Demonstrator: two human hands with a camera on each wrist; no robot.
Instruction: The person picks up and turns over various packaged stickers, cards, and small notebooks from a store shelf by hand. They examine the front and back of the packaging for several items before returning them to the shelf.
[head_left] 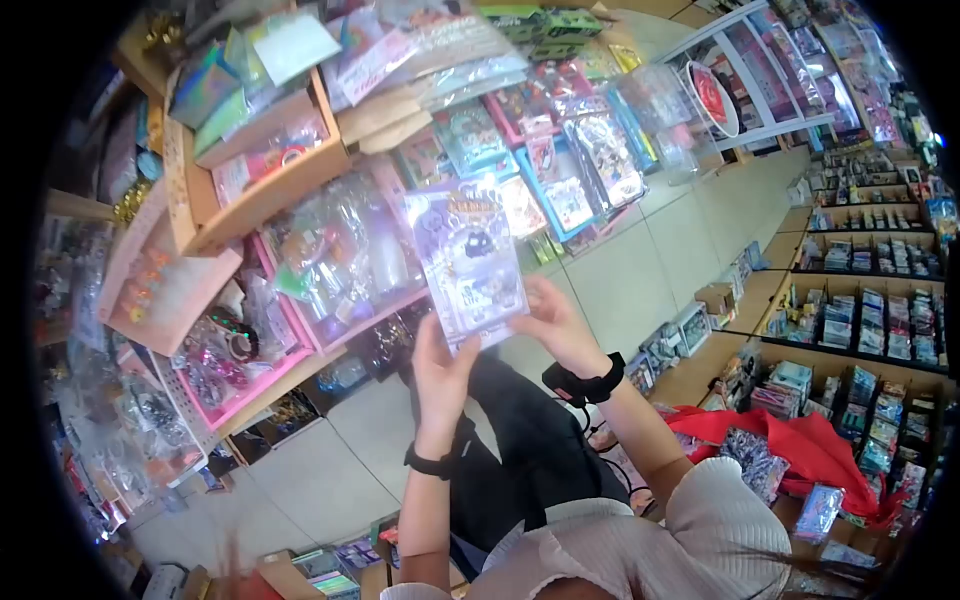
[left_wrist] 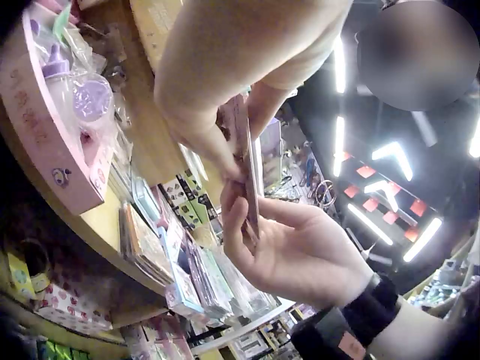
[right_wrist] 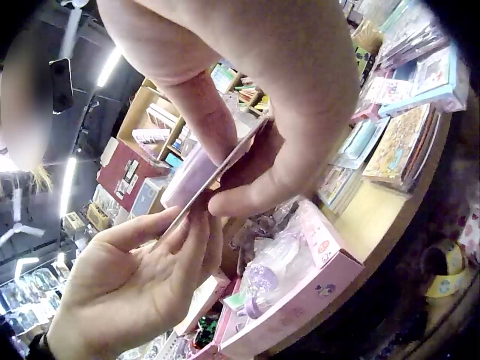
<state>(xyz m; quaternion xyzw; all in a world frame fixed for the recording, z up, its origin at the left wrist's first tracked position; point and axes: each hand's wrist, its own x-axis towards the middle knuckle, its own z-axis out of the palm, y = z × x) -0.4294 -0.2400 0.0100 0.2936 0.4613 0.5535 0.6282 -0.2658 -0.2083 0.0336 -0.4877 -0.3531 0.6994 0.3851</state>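
Observation:
A light purple blister-packed card (head_left: pixel 470 262) with a dark round character printed on its front is held up between both hands. My left hand (head_left: pixel 442 372) grips its lower left corner, thumb on the front. At the lower right edge my right hand (head_left: pixel 556 325) pinches it, the thumb over the front and the fingers behind. In the left wrist view the card (left_wrist: pixel 244 150) shows nearly edge-on, with the right hand (left_wrist: pixel 296 251) around its lower end. The right wrist view also shows the thin card edge (right_wrist: pixel 214 180), with the left hand (right_wrist: pixel 135 277) at its lower end.
Beside the hands, a pink display box (head_left: pixel 385 308) holds bagged purple items. A wooden box (head_left: pixel 250 205) and stacked packaged goods (head_left: pixel 570 170) line the display table. Shelves of small packages (head_left: pixel 860 320) stand to the right, past the tiled floor (head_left: pixel 630 270). Red cloth (head_left: pixel 810 445) lies there.

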